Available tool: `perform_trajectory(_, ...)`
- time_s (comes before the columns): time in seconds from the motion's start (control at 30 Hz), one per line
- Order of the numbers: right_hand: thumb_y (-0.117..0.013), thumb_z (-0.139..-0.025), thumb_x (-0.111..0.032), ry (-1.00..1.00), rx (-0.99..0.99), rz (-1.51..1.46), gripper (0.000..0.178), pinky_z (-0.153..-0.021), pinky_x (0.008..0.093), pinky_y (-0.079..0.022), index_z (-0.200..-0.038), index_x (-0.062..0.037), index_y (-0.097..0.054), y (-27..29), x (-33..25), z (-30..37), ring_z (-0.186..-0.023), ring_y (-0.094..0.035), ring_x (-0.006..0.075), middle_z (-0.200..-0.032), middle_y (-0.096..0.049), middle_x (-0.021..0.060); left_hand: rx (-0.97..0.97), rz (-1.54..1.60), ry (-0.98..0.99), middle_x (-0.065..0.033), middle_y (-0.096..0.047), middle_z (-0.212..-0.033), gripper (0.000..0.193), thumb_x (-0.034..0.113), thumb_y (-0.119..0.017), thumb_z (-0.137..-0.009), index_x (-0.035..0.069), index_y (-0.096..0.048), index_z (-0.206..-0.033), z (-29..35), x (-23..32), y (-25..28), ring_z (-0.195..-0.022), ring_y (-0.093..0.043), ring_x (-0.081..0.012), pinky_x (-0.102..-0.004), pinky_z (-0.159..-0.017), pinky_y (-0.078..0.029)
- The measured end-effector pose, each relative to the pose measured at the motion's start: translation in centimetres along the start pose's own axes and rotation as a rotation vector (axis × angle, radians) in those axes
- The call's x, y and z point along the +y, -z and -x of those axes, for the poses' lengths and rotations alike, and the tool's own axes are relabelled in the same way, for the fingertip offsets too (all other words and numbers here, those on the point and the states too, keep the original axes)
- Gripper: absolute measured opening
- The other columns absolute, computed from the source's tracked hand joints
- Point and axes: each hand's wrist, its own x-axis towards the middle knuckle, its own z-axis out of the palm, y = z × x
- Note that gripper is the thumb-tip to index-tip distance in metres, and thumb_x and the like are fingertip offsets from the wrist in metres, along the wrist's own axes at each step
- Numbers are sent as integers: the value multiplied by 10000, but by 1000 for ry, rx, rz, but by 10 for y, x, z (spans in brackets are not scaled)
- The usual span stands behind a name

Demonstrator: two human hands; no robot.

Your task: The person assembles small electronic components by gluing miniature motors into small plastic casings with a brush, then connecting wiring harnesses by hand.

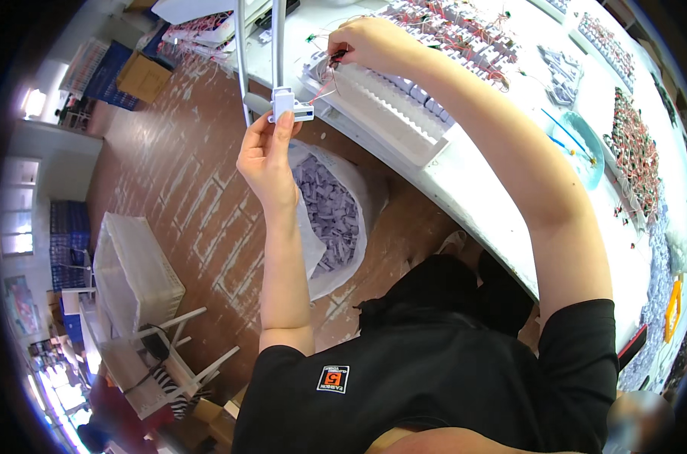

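Note:
My left hand (270,160) is raised beside the table edge, thumb and fingers pinching a small white plastic housing (304,113). Thin red and white wires (324,96) run from this housing up toward my right hand (373,47). Over the table, my right fingers are closed on a small dark part (337,57) at the wires' other end; the fingers partly hide it. Below the right hand lies a long white tray with a notched edge (377,106). Rows of white housings with red wires (457,38) fill the table behind it.
An open white bag (324,291) of small plastic pieces stands on the floor below my left hand. Metal posts (278,45) rise by the table edge. At right lie a blue dish (591,170), a heap of wired parts (634,151) and an orange tool (672,310).

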Motion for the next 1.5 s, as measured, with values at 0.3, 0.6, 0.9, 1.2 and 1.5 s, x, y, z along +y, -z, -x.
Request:
perform_trajectory(0.3,-674,-717,-216,96,-92,326,187,-883,445,-462,-799,-53,-717,3,-9,-5,-967,-595,326,-841,-680,148,-9,-2,-57,-108,-702,-959,271,84,-745,-904,-86,-652,-1093,-23,19,-7,-851,-688,-155,-280,-819,-556)
perform_trajectory(0.6,-691,-674,-254,-29,14,325,187,-769,454,-514,-731,-81,-737,0,-8,-8,-818,-656,351,-729,-689,139,-68,-68,-114,-100,-702,-948,295,100,-759,-896,-88,-653,-1097,-30,31,-19,-854,-687,-139,-267,-821,-547)
perform_trajectory(0.9,-710,-665,-282,-105,207,130,221,-688,436,-543,-746,-77,-731,1,-14,5,-720,-684,343,-727,-694,166,-175,55,-227,-126,-701,-971,276,68,-739,-900,-102,-643,-1096,-80,45,-46,-882,-702,-179,-291,-850,-570)
perform_trajectory(1.2,-702,-671,-253,23,153,308,136,-921,434,-424,-727,-129,-714,-13,-7,5,-960,-586,273,-771,-675,67,-196,-97,-177,-70,-710,-926,176,110,-703,-933,-41,-698,-1023,-97,43,-50,-803,-666,-116,-247,-761,-536)
perform_trajectory(1.5,-690,-693,-288,288,224,416,110,-963,466,-357,-737,-192,-720,-29,24,-10,-1083,-518,224,-902,-630,-6,-215,-59,-211,-152,-704,-995,248,39,-710,-913,-113,-633,-1093,-84,36,-41,-898,-713,-203,-317,-869,-597)
